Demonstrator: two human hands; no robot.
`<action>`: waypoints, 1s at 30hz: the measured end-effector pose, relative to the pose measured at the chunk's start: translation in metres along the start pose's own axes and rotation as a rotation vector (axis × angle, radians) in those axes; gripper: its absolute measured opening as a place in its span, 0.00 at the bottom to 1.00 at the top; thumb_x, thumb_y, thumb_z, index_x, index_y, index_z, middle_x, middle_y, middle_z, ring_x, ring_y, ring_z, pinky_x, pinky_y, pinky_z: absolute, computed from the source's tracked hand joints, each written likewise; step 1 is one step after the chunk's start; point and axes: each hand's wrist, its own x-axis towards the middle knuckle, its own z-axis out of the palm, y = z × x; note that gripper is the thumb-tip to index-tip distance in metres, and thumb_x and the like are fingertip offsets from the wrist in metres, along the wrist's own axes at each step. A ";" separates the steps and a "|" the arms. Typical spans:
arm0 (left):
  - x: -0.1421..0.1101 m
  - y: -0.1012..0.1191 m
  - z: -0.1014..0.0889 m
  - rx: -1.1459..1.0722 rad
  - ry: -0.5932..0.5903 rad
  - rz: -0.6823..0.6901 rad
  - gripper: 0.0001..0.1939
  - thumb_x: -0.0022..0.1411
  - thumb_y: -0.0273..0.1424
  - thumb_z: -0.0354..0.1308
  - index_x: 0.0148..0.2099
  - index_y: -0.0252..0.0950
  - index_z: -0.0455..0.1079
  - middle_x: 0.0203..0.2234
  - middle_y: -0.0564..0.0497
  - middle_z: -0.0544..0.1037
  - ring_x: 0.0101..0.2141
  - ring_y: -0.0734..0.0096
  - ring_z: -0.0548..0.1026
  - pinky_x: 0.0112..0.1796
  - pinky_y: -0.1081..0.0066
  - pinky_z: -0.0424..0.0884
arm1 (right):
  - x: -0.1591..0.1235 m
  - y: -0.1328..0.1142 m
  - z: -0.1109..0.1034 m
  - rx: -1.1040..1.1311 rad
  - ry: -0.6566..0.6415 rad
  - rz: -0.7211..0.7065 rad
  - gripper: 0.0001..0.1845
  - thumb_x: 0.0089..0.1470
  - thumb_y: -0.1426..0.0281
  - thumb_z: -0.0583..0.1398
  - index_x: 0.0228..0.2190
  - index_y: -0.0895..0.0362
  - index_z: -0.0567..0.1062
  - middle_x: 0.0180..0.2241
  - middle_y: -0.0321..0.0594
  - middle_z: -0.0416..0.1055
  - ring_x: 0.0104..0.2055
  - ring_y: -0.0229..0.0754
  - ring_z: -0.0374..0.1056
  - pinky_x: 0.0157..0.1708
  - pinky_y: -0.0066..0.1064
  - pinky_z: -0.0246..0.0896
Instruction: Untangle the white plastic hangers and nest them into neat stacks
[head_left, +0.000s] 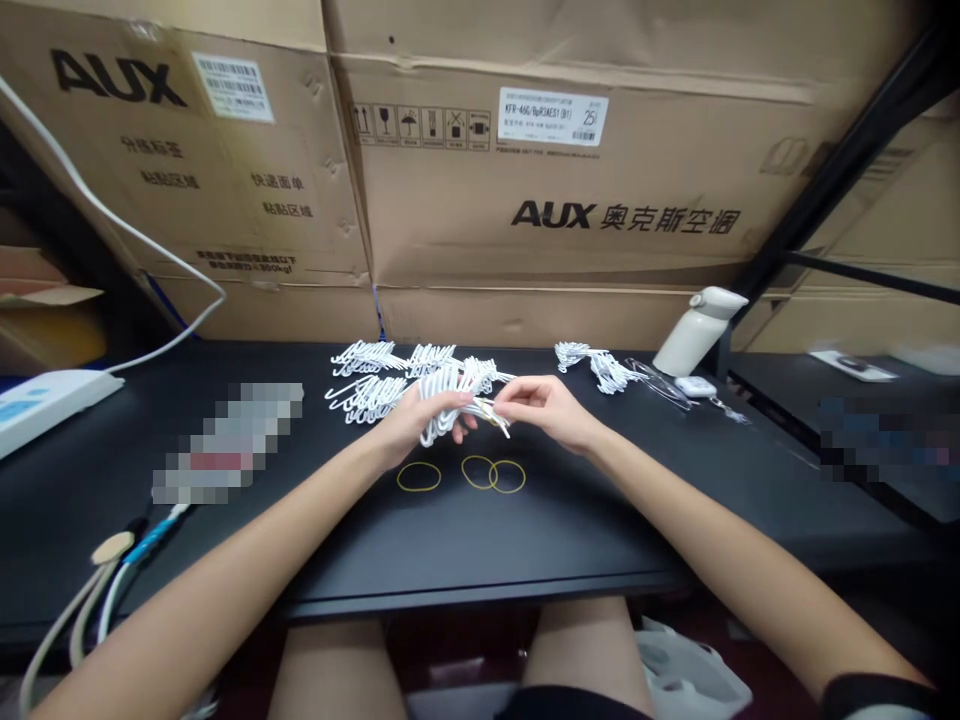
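Note:
Above the black table, my left hand (411, 418) is closed around a bundle of white hooks (444, 400), their curved ends fanning out to the left. My right hand (549, 408) pinches a yellow rubber band (489, 412) at the bundle's straight ends; the fingers hide part of it. On the tabletop in front of my hands lie several more rubber bands (419, 477), two of them overlapping. Behind my left hand rest more white hooks (367, 395) in rows. Other hook bundles (611, 372) lie farther right, apart from my hands.
Large cardboard boxes (555, 240) stand along the table's back. A white bottle (694, 335) and a small white case (696, 387) are at the back right. On the left are a blurred-out phone-like object (232, 440) with a cable and a white power strip (56, 400).

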 end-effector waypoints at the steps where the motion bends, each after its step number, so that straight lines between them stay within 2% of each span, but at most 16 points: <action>1: 0.000 0.001 -0.002 -0.001 -0.001 0.006 0.12 0.53 0.37 0.60 0.30 0.31 0.72 0.21 0.48 0.78 0.19 0.73 0.72 0.26 0.72 0.68 | 0.001 0.000 -0.002 0.014 -0.005 0.004 0.12 0.42 0.66 0.68 0.27 0.60 0.75 0.25 0.36 0.73 0.27 0.35 0.69 0.33 0.31 0.68; 5: -0.002 0.005 -0.005 0.065 -0.086 0.006 0.12 0.55 0.37 0.59 0.31 0.32 0.75 0.24 0.47 0.79 0.20 0.72 0.73 0.29 0.70 0.69 | 0.002 0.003 -0.007 0.038 -0.123 0.028 0.19 0.44 0.67 0.68 0.40 0.57 0.74 0.29 0.36 0.74 0.30 0.35 0.70 0.34 0.31 0.69; 8: -0.004 0.006 -0.005 0.109 -0.149 -0.013 0.13 0.56 0.37 0.59 0.30 0.32 0.76 0.24 0.48 0.79 0.22 0.71 0.74 0.31 0.70 0.69 | 0.000 0.003 -0.005 -0.042 -0.171 0.005 0.13 0.46 0.65 0.66 0.33 0.60 0.76 0.29 0.38 0.74 0.30 0.36 0.70 0.34 0.32 0.68; 10: -0.005 0.006 -0.004 0.094 -0.183 -0.041 0.11 0.55 0.37 0.59 0.30 0.33 0.75 0.25 0.48 0.79 0.22 0.72 0.74 0.29 0.71 0.69 | -0.001 0.002 -0.004 -0.062 -0.202 0.001 0.11 0.47 0.65 0.66 0.29 0.60 0.76 0.28 0.38 0.74 0.30 0.36 0.70 0.34 0.31 0.68; 13: -0.005 0.005 -0.005 0.065 -0.216 -0.041 0.09 0.54 0.35 0.61 0.32 0.34 0.72 0.26 0.48 0.79 0.21 0.73 0.73 0.26 0.72 0.68 | -0.003 0.000 -0.001 -0.055 -0.225 -0.002 0.10 0.48 0.66 0.65 0.32 0.59 0.76 0.30 0.37 0.73 0.30 0.35 0.70 0.34 0.31 0.67; 16: -0.004 0.005 -0.007 0.043 -0.204 -0.031 0.12 0.52 0.34 0.62 0.38 0.35 0.70 0.26 0.50 0.79 0.20 0.73 0.74 0.24 0.73 0.67 | -0.004 -0.001 0.001 -0.079 -0.230 -0.037 0.13 0.50 0.66 0.64 0.39 0.58 0.76 0.30 0.37 0.73 0.31 0.36 0.69 0.34 0.31 0.66; 20: -0.004 0.004 -0.011 0.035 -0.239 -0.053 0.20 0.53 0.34 0.62 0.48 0.34 0.67 0.26 0.51 0.79 0.18 0.74 0.73 0.22 0.75 0.66 | -0.007 -0.003 0.004 -0.173 -0.218 -0.078 0.14 0.50 0.66 0.64 0.39 0.58 0.76 0.29 0.37 0.72 0.30 0.36 0.69 0.34 0.30 0.66; 26: -0.004 0.003 -0.011 -0.006 -0.276 -0.096 0.16 0.55 0.34 0.60 0.45 0.32 0.66 0.26 0.48 0.79 0.17 0.75 0.73 0.20 0.77 0.66 | -0.012 -0.004 0.010 -0.287 -0.165 -0.142 0.09 0.52 0.64 0.63 0.30 0.58 0.73 0.27 0.37 0.72 0.28 0.37 0.68 0.32 0.32 0.66; 30: -0.004 0.002 -0.011 -0.006 -0.267 -0.109 0.16 0.55 0.34 0.60 0.44 0.32 0.65 0.26 0.48 0.79 0.17 0.75 0.73 0.20 0.77 0.66 | -0.012 -0.001 0.011 -0.495 -0.118 -0.310 0.08 0.55 0.66 0.60 0.36 0.57 0.74 0.30 0.38 0.73 0.29 0.38 0.68 0.33 0.32 0.66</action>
